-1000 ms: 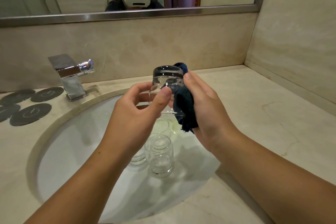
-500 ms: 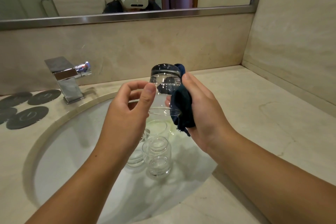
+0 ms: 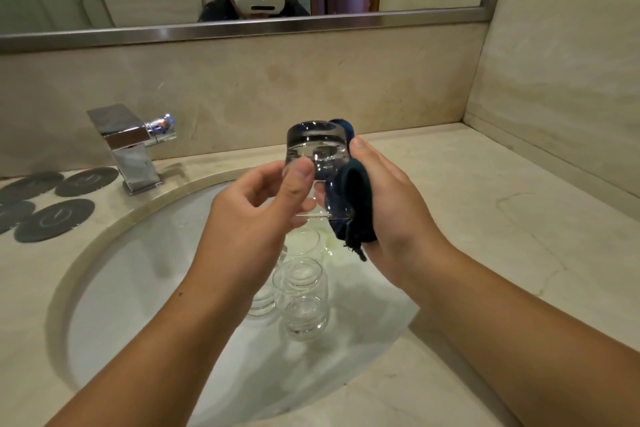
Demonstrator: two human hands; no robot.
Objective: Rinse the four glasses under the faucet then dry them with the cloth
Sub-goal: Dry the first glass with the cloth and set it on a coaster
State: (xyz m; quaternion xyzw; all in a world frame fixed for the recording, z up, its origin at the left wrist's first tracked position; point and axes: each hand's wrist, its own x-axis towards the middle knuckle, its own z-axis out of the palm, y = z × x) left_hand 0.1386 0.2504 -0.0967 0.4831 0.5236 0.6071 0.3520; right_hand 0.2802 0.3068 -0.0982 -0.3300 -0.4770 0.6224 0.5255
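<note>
The fingers (image 3: pixel 297 180) of the left hand (image 3: pixel 249 218) are pinching the glass (image 3: pixel 317 152) above the sink (image 3: pixel 138 270). The right hand (image 3: pixel 391 204) is gripping the cloth (image 3: pixel 353 204) against it. It is probably slippery and breakable, so holding its sides seems safest.

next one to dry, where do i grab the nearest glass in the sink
Take the nearest glass by its bulging side wall, coming down from the right: its mouth faces up, a second glass crowds its left and a third glass sits behind, so the right side looks free.
</note>
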